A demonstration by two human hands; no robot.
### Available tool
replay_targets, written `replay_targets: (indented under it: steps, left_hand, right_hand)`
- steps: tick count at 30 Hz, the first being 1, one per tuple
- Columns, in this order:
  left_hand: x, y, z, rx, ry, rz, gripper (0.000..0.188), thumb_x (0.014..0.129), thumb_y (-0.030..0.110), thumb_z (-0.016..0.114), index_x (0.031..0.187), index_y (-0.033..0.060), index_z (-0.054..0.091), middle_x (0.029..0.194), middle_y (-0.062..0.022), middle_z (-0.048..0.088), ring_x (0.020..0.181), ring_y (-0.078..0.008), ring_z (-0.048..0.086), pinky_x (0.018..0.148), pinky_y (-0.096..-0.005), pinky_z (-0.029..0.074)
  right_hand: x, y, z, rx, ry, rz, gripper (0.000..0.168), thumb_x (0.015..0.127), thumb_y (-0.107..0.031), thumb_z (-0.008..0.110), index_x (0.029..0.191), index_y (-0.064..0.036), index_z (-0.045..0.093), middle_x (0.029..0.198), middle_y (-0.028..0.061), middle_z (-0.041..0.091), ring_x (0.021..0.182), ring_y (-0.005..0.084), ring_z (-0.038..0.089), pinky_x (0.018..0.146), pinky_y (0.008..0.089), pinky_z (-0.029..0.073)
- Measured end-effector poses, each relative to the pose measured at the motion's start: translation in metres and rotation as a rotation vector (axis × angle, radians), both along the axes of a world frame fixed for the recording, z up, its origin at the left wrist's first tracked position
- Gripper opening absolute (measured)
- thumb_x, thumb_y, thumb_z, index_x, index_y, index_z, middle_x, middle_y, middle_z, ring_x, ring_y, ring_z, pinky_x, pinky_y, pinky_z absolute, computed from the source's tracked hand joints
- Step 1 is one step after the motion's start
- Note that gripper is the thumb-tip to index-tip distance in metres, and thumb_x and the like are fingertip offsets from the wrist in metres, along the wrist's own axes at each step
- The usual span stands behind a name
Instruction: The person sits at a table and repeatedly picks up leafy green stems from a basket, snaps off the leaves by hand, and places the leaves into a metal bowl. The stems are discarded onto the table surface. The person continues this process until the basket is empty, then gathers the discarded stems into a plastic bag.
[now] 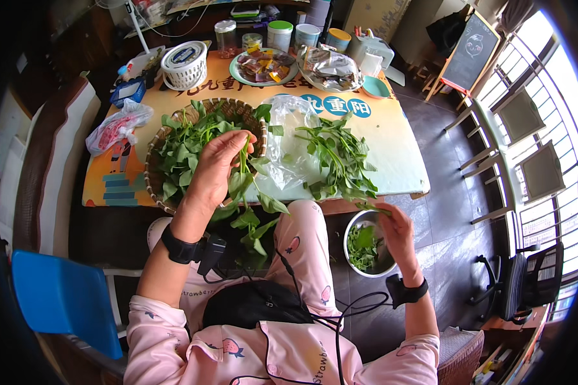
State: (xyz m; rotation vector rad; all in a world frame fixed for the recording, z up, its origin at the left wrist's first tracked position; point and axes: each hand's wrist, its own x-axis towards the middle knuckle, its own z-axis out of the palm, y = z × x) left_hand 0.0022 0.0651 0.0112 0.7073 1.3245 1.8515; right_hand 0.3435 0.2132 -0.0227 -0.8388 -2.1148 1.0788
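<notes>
My left hand (224, 163) grips several leafy green stems (243, 180) near their upper ends, and the leaves hang down past the table's front edge. Behind that hand is a woven bamboo basket (149, 168) with leafy greens (185, 144) heaped in it. My right hand (396, 221) pinches a small green piece (373, 208) above a metal bowl (349, 260), which stands low by my knee with torn greens (363, 248) inside. A pile of leafy stems (339, 159) lies on the table's right part, beside a clear plastic bag (291, 154).
Along the table's (395, 159) back stand a white lidded basket (185, 67), a plate of wrapped snacks (262, 67), several jars (279, 36) and a green bowl (375, 86). A knotted plastic bag (118, 125) lies at left. A blue chair (65, 298) is at lower left. Black cables (339, 317) cross my lap.
</notes>
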Motion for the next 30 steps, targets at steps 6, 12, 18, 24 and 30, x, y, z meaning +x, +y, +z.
replay_targets:
  steps: [6,12,18,24,30]
  left_hand:
    - [-0.007,-0.002,0.017,0.079,-0.173,-0.133,0.019,0.092,0.023,0.054,0.098,0.0061,0.061,0.084,-0.001,0.06,0.071,-0.0086,0.055,0.055,-0.0209,0.043]
    - [0.004,-0.002,0.021,0.049,-0.149,-0.173,0.019,0.091,0.023,0.055,0.098,0.0064,0.062,0.085,0.0,0.063,0.071,-0.0065,0.058,0.057,-0.0185,0.043]
    - [0.034,0.005,0.028,0.031,0.019,-0.228,0.02,0.092,0.023,0.055,0.094,0.0043,0.063,0.081,-0.002,0.064,0.068,-0.0056,0.057,0.06,-0.0187,0.044]
    - [0.046,0.01,0.027,0.059,0.251,-0.157,0.02,0.092,0.017,0.054,0.095,-0.0002,0.063,0.08,-0.0015,0.064,0.067,-0.0036,0.053,0.06,-0.0177,0.041]
    - [0.04,-0.002,0.024,0.096,0.261,-0.248,0.021,0.089,0.015,0.06,0.103,0.0002,0.059,0.085,0.0016,0.06,0.073,-0.0031,0.053,0.066,-0.018,0.043]
  right_hand:
    - [0.102,0.052,-0.097,-0.016,-0.476,-0.202,0.028,0.078,-0.007,0.061,0.105,-0.002,0.06,0.076,0.0149,0.064,0.062,0.0249,0.061,0.057,0.0321,0.047]
    - [0.085,0.042,-0.072,0.106,-0.723,-0.02,0.034,0.078,-0.013,0.067,0.109,0.0,0.059,0.099,0.021,0.063,0.091,0.0296,0.063,0.072,0.0319,0.05]
    - [-0.066,-0.02,0.043,-0.156,0.046,0.306,0.025,0.085,-0.015,0.063,0.105,0.0,0.062,0.093,0.0096,0.062,0.079,0.0182,0.062,0.068,0.0278,0.048]
    - [-0.142,-0.057,0.061,0.048,0.026,0.468,0.033,0.081,-0.024,0.069,0.1,0.003,0.063,0.079,0.0098,0.064,0.068,0.0123,0.057,0.06,0.026,0.045]
    - [-0.154,-0.059,0.049,-0.241,0.055,0.404,0.017,0.088,-0.012,0.06,0.096,0.002,0.063,0.068,0.0015,0.059,0.063,0.0057,0.049,0.057,0.0233,0.042]
